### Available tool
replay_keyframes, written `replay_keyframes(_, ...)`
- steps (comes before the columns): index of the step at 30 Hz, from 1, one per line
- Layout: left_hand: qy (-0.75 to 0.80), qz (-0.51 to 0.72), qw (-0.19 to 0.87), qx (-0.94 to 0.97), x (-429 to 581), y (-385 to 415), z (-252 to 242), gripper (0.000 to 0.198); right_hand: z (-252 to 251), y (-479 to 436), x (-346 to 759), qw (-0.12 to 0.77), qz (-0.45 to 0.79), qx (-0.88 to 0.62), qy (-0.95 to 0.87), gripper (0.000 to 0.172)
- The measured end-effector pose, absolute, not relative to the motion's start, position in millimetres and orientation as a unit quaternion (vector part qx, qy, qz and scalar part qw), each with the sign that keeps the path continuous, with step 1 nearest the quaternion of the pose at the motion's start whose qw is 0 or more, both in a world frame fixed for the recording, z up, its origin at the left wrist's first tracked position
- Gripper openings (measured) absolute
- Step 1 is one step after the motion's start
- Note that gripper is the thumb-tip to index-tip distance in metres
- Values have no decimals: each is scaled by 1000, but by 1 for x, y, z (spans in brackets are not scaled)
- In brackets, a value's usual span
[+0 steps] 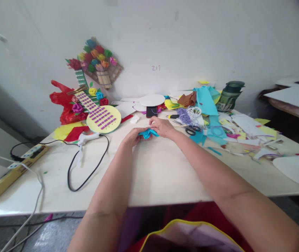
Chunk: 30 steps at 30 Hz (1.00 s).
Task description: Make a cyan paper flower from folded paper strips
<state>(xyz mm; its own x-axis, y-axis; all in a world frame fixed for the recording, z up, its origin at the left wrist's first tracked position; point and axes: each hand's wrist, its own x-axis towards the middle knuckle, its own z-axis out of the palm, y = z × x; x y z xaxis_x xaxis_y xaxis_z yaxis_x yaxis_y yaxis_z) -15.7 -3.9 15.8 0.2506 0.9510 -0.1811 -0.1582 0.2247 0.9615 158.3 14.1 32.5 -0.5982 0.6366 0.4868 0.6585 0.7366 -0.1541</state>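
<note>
A small crumpled piece of bright blue paper is held between both hands, just above the middle of the white table. My left hand has its fingers closed on the left end of the blue paper. From the right, my right hand pinches its upper right side, fingers bent. The fingertips partly cover the paper. Behind the hands lies a black phone-like object.
A white glue gun with a looped black cable and a yellow power strip are at left. A yellow round-bodied paper guitar leans behind. Black scissors, purple yarn, paper scraps and a green bottle are at right.
</note>
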Motion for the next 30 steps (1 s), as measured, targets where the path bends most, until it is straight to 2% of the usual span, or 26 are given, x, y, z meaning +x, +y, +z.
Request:
replay_keyframes(5,422,434,642,470,-19,-1,11,20,32,12,157,255,-43,-382,-887,24)
replay_keyframes(18,461,437,596,491,-20,-7,17,24,32,13,157,268,10,-370,-890,18)
replay_keyframes(25,427,449,619,483,-23,-4,13,16,37,7,156,240,-56,-352,-903,23)
replay_keyframes(30,430,454,641,446,-19,-2,14,24,38,4,156,229,-77,-355,-903,25)
